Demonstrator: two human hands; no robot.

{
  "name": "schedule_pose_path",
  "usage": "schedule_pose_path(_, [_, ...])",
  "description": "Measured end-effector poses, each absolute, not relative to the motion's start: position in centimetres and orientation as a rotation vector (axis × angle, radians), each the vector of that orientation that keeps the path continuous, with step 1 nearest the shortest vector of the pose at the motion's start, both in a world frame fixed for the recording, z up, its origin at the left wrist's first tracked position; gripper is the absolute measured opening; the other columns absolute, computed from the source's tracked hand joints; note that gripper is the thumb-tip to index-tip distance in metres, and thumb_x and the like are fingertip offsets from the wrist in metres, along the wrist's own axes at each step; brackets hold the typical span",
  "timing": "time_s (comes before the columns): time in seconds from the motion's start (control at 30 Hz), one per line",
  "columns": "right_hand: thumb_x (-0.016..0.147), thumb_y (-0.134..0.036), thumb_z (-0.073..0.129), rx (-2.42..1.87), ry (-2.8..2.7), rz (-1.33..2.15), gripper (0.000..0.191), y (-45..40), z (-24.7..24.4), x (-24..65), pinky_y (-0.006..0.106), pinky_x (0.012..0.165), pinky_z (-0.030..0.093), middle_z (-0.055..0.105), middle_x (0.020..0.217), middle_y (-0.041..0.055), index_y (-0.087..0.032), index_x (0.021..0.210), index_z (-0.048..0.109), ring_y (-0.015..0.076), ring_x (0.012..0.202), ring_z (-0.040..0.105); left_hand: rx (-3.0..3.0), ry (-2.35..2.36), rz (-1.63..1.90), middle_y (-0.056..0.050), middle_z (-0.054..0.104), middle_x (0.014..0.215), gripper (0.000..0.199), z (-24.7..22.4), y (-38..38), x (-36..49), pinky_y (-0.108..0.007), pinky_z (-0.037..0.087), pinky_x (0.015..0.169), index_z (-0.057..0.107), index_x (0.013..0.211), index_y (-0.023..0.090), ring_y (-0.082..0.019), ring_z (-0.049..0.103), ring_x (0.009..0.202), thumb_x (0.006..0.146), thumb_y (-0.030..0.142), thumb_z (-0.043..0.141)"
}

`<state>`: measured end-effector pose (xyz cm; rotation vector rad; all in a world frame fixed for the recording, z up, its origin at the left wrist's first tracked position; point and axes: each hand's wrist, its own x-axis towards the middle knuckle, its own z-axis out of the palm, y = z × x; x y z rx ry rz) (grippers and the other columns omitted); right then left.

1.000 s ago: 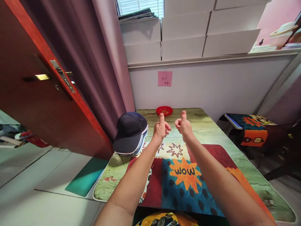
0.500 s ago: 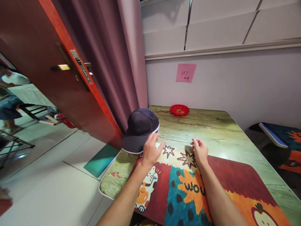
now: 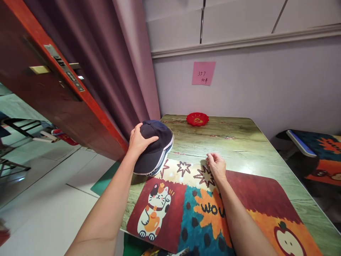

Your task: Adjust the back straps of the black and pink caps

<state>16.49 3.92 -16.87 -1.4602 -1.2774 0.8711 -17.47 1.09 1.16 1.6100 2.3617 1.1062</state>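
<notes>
A dark navy baseball cap [image 3: 157, 137] sits at the left edge of the table, its brim toward me. Beneath its white-edged brim show other edges and small rings, maybe of more caps stacked under it. My left hand [image 3: 140, 140] grips the crown from the left, thumb across the front, some fingertips out of sight behind. My right hand [image 3: 216, 165] hovers or rests at the upper edge of the colourful mat [image 3: 170, 202], fingers curled together, nothing visible in them. Printed on the mat are a waving cat, star outlines, "WOW" and an apple.
A red scalloped dish [image 3: 197, 119] stands at the back of the wood-pattern table [image 3: 234, 142]. Behind it, a pink note [image 3: 203, 73] is stuck to the wall. A purple curtain [image 3: 106, 64] and an open brown door [image 3: 71, 99] flank the left side. Another table [image 3: 319, 149] is at right.
My left hand has moved left from beside the cap onto its crown and taken hold of it. The cap looks slightly tilted. My right hand stays by the mat's upper edge; the view has shifted.
</notes>
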Motion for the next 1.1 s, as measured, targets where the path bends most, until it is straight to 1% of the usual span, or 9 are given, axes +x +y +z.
schedule_pose_path(0.17, [0.085,-0.064,0.053,-1.466,-1.282,0.888,0.047,4.0,-16.8,16.6,0.028,0.06,0.046,0.07,0.069,0.0047,-0.019,0.08,0.067,0.019,0.059,0.06,1.605,2.432,1.215,-0.013,0.054,0.133,0.089,1.5,0.8,-17.2,-0.049,0.043,0.11,0.048,0.138,0.026,-0.033,0.054,0.128,0.06,0.047,0.087])
schedule_pose_path(0.43, [0.083,-0.065,0.055,-1.463,-1.28,0.91,0.048,4.0,-16.9,16.6,0.028,0.059,0.045,0.072,0.072,0.0055,-0.019,0.083,0.068,0.0193,0.059,0.062,1.693,2.398,1.421,-0.01,0.056,0.132,0.08,3.8,-0.7,-16.5,-0.046,0.044,0.11,0.052,0.134,0.026,-0.031,0.055,0.126,0.062,0.037,0.087])
schedule_pose_path(0.6, [0.083,-0.064,0.055,-1.495,-1.315,0.893,0.047,3.7,-16.7,16.6,0.029,0.061,0.046,0.07,0.069,0.0039,-0.02,0.081,0.068,0.0197,0.06,0.062,1.754,2.323,1.566,-0.008,0.058,0.132,0.078,5.3,-1.1,-16.4,-0.046,0.042,0.113,0.051,0.133,0.025,-0.03,0.054,0.127,0.064,0.035,0.086])
schedule_pose_path(0.77, [0.079,-0.067,0.061,-1.38,-1.192,1.002,0.049,3.6,-15.8,16.3,0.028,0.055,0.044,0.067,0.068,0.0036,-0.019,0.079,0.066,0.0163,0.056,0.057,1.859,2.251,1.628,-0.006,0.052,0.141,0.085,8.5,-2.7,-13.2,-0.047,0.038,0.118,0.042,0.142,0.027,-0.031,0.049,0.134,0.069,0.035,0.085])
schedule_pose_path(0.87, [0.075,-0.068,0.068,-1.212,-1.114,1.208,0.052,3.7,-13.9,16.6,0.024,0.047,0.039,0.07,0.08,0.0057,-0.019,0.091,0.067,0.0133,0.054,0.053,1.986,2.126,1.626,-0.006,0.047,0.146,0.094,9.9,-3.8,-9.3,-0.047,0.037,0.119,0.035,0.148,0.027,-0.032,0.046,0.138,0.07,0.037,0.085])
schedule_pose_path(0.93, [0.076,-0.073,0.064,-1.051,-1.113,1.397,0.06,3.7,-11.9,17.4,0.023,0.043,0.033,0.074,0.098,0.0093,-0.02,0.103,0.069,0.0115,0.053,0.05,2.022,1.966,1.643,-0.007,0.046,0.147,0.1,9.3,-3.7,-6.7,-0.045,0.039,0.118,0.03,0.15,0.027,-0.032,0.046,0.138,0.068,0.039,0.087])
schedule_pose_path(1.0, [0.077,-0.084,0.049,-0.88,-1.142,1.537,0.075,3.6,-9.8,18.6,0.024,0.039,0.029,0.072,0.115,0.0129,-0.021,0.113,0.069,0.0095,0.049,0.045,2.0,1.811,1.643,-0.008,0.048,0.146,0.104,7.4,-2.9,-4.5,-0.043,0.042,0.117,0.028,0.151,0.027,-0.031,0.048,0.138,0.067,0.04,0.088])
schedule_pose_path(1.03, [0.077,-0.088,0.042,-0.814,-1.155,1.576,0.082,3.4,-8.7,19.2,0.025,0.038,0.026,0.071,0.118,0.0141,-0.021,0.115,0.069,0.0082,0.046,0.04,1.971,1.754,1.65,-0.009,0.049,0.145,0.103,6.2,-2.2,-3.5,-0.043,0.042,0.116,0.028,0.151,0.026,-0.031,0.048,0.137,0.067,0.039,0.088])
schedule_pose_path(1.1, [0.078,-0.087,0.045,-0.748,-1.18,1.619,0.081,3.1,-6.9,20.2,0.025,0.035,0.021,0.071,0.117,0.0133,-0.021,0.119,0.068,0.0054,0.042,0.032,1.898,1.721,1.694,-0.013,0.049,0.146,0.1,3.3,-0.7,-1.9,-0.045,0.041,0.117,0.031,0.149,0.023,-0.032,0.048,0.138,0.068,0.039,0.087])
